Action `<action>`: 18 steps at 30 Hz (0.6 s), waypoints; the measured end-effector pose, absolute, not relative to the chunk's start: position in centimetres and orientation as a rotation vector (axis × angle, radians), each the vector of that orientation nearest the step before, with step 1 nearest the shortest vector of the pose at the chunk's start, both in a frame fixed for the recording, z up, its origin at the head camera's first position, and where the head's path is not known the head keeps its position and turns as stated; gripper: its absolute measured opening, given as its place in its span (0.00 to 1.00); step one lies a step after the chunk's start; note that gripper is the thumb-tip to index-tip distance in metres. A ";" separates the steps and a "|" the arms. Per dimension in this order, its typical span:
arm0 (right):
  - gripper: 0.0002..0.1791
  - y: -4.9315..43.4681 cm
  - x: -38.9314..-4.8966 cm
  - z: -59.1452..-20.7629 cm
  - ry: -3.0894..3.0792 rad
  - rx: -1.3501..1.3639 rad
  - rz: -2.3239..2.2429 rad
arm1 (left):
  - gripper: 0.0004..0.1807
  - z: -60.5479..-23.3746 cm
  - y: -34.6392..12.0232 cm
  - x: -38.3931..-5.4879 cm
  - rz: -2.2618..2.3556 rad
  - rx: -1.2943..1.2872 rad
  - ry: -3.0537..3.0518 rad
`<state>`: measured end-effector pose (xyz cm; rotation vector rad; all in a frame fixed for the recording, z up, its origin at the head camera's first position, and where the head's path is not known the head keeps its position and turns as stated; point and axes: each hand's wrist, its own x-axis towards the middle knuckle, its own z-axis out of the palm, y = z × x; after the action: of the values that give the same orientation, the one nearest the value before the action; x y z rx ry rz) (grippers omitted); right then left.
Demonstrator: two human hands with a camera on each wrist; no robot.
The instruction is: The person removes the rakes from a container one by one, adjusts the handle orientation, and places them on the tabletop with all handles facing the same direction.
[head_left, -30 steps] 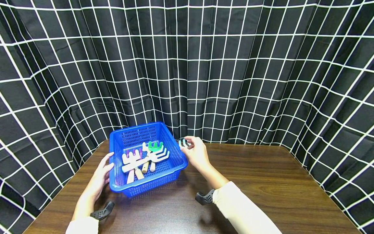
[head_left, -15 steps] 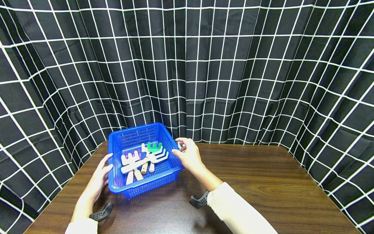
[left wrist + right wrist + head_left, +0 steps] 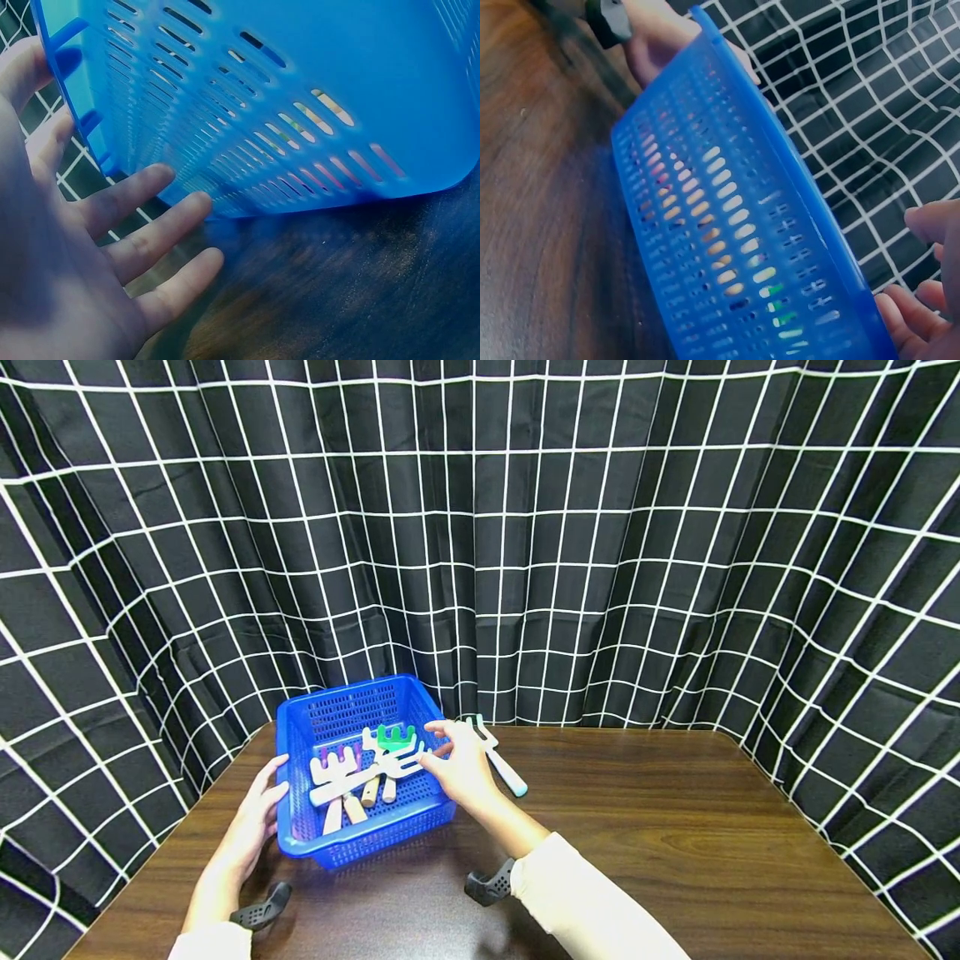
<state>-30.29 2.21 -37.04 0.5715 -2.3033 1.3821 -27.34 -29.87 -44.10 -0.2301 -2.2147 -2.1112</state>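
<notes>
A blue perforated basket [image 3: 386,835] stands on the table, several small hand rakes inside it. On top lies a white hand rake [image 3: 345,785], crossing others; a green-headed hand rake [image 3: 396,741] is behind it. My left hand [image 3: 247,827] is at the basket's left side, fingertips at the rim; the left wrist view shows its fingers [image 3: 165,232] fairly straight and spread. My right hand [image 3: 467,772] reaches over the right rim, thumb and fingers apart near the white rake's tines. Nothing shows in its grasp. Another hand rake, pale with a teal-tipped handle [image 3: 507,772], lies on the table beyond my right hand.
The brown wooden table [image 3: 660,827] extends to the right of the basket. Behind and on both sides hangs a black curtain [image 3: 570,568] with a white grid. Dark wrist mounts [image 3: 491,883] sit by both sleeves.
My right hand has moved left from outside the basket's right rim to over it. The teal-tipped hand rake, mostly hidden earlier, now shows on the table. My left hand stays put.
</notes>
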 end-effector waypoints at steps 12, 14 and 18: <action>0.22 0.7 -29.6 -37.0 -2.333 0.640 1.337 | 0.27 -44.1 -29.8 -27.5 -2.112 -0.228 -2.205; 0.22 0.4 -29.5 -37.1 -2.371 0.641 1.288 | 0.27 -44.1 -29.8 -27.5 -2.111 -0.222 -2.203; 0.22 -0.3 -29.4 -37.0 -2.440 0.620 1.209 | 0.27 -44.2 -29.8 -27.5 -2.111 -0.219 -2.206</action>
<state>-29.44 -0.30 -37.02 0.6197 -2.4400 1.2088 -27.53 -29.82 -44.23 -0.2190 -2.2057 -2.1113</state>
